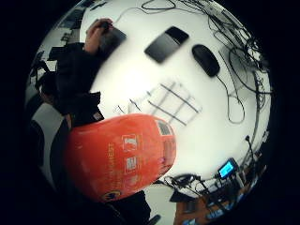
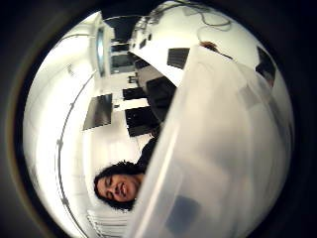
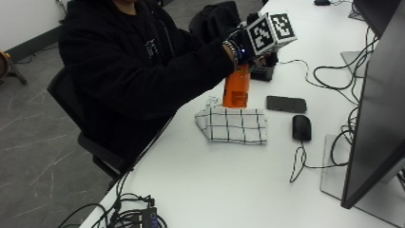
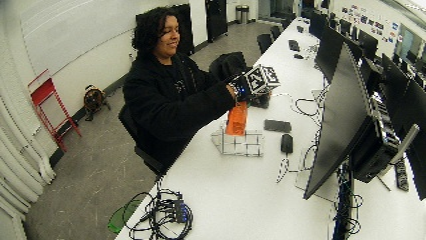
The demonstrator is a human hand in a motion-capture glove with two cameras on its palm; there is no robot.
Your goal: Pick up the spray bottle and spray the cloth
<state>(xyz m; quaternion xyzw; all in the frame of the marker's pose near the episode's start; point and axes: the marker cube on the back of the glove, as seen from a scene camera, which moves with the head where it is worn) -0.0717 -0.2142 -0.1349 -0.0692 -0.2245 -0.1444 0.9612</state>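
Stretching along a room with a grey floor and white walls is a long white table (image 3: 240,180), with a large dark monitor (image 3: 380,104) standing at its far edge and cables trailing across the top. A white cloth (image 3: 231,124) with a dark grid pattern is lying flat near the table's front edge, just ahead of a seated person in black clothing. Beyond the cloth, a black phone (image 3: 286,104) and a black computer mouse (image 3: 302,127) are resting apart from each other on the surface. A tangle of black cables (image 3: 130,218) is sitting at the near end of the table. An orange spray bottle (image 3: 236,89) is being held upright in the air above the back edge of the cloth, its base hanging clear of the fabric. The gloved right hand (image 3: 244,45) is wrapping its curled fingers around the bottle's top, with the arm reaching forward over the table. In the little finger side palm view, the bottle's orange body (image 1: 119,157) is filling the space beside the palm, with the checked cloth (image 1: 171,103) lying on the table below it.
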